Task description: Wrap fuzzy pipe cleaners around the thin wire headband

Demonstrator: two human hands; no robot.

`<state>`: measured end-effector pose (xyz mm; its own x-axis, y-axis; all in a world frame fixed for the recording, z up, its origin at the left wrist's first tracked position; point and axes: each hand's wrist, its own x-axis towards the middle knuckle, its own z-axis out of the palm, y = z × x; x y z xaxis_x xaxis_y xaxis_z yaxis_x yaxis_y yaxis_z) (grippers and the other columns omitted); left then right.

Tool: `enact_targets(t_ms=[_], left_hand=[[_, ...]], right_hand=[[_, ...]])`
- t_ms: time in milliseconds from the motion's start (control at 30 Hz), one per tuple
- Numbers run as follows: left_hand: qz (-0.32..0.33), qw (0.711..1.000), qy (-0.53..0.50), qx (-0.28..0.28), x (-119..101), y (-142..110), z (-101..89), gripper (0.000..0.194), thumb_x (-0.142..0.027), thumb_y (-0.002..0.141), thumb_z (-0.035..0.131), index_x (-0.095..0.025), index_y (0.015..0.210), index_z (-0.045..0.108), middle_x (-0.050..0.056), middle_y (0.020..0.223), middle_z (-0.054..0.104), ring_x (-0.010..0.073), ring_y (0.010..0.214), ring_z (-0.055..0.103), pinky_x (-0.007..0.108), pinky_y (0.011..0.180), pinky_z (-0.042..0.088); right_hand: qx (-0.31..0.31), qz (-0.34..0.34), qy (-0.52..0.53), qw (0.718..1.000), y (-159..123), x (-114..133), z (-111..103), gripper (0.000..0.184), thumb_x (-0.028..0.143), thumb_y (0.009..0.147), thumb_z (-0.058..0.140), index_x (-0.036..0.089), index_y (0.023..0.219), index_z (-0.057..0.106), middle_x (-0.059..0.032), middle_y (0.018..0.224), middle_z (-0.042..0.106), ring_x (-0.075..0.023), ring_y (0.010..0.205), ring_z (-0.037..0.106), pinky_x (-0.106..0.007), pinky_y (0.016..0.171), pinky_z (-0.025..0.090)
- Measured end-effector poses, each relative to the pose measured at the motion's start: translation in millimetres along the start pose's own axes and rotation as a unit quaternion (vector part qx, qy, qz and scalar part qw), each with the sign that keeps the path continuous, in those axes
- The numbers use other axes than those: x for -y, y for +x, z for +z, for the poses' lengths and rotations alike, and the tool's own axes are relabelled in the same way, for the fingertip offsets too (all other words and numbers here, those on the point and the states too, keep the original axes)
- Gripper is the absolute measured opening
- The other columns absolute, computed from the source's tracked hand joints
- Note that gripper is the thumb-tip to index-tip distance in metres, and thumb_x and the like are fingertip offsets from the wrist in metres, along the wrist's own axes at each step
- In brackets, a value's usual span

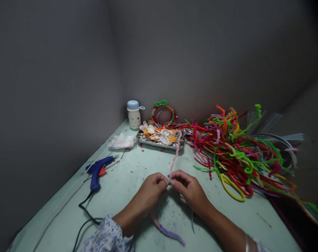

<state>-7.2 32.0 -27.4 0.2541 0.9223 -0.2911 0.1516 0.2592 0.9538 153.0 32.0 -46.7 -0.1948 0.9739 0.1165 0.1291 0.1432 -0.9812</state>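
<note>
Left hand and right hand pinch a pink and purple pipe cleaner at lower centre, their grip hiding its middle; a glue gun lies left, a tangled pipe-cleaner heap right.

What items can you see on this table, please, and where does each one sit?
Blue hot glue gun: one, blue with orange trigger, left side of table.
White dotted jar with light-blue lid: one, back corner.
Crumpled white tissue: one, white, left of tray.
Rectangular metal tray: one, silver, back of table.
Cut-out shapes: many, orange, white and pink, in tray.
Pipe-cleaner ring: one, red and green, behind tray.
Heap of pipe cleaners: many, mixed bright colours, right side.
Pale green table: one, beneath everything.
Fuzzy pipe cleaner: one, pink and purple, between hands.
Left hand: one, pinching pipe cleaner.
Right hand: one, pinching pipe cleaner.
</note>
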Motion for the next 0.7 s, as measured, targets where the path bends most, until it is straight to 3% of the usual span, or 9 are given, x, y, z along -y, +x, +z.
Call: enact_targets(t_ms=[700], left_hand=[[0.038, 0.995, 0.084, -0.029, 7.1, 4.4, 1.4, 0.017, -0.03, 0.078, 0.05, -0.014, 0.073, 0.055, -0.002, 0.061, 0.044, 0.011, 0.058, 0.036, 0.024, 0.054, 0.026]], right_hand=[[0.006, -0.024, -0.015, 1.0, 0.2, -2.0, -0.5, 0.015, 0.031, 0.08, 0.06, 0.018, 0.087, 0.063, -0.0025, 0.081, 0.058, -0.018, 0.078, 0.054, -0.03, 0.072, 0.042]])
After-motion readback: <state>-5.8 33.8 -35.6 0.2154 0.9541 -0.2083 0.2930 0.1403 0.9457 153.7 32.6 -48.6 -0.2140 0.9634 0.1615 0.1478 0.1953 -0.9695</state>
